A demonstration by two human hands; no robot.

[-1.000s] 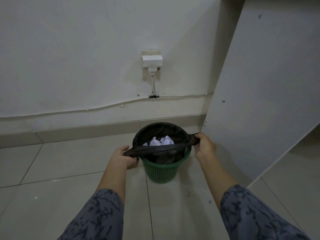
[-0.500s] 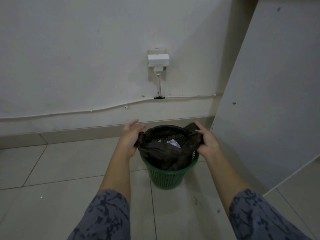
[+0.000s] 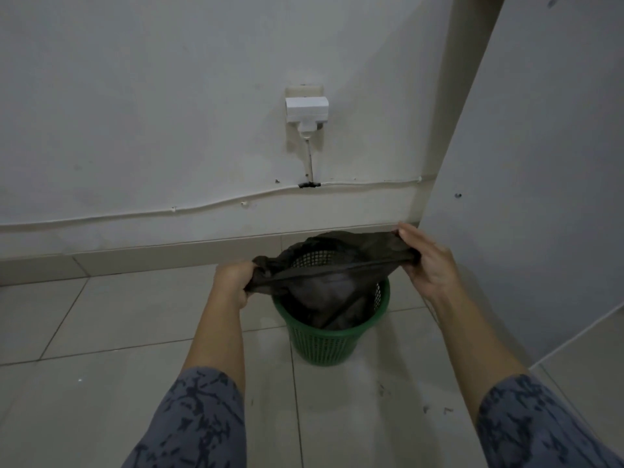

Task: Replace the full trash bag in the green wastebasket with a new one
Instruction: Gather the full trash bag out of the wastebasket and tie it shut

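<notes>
A green mesh wastebasket (image 3: 326, 344) stands on the tiled floor near the wall. A black trash bag (image 3: 332, 292) hangs partly out of it, its mouth pulled up above the rim and stretched flat between my hands. My left hand (image 3: 236, 282) is shut on the bag's left edge. My right hand (image 3: 427, 261) grips the right edge, a little higher. The bag's lower part still sits inside the basket, and its contents are hidden. Bare mesh of the far inner wall shows behind the bag.
A white wall with a power adapter (image 3: 306, 111) and a thin cable (image 3: 202, 209) runs behind the basket. A white board panel (image 3: 540, 163) leans close on the right. Pale floor tiles (image 3: 101, 315) spread to the left and front.
The bag's rim has come off the basket's edge and risen. My hands have drawn its mouth taut and nearly shut, hiding the white paper seen inside before.
</notes>
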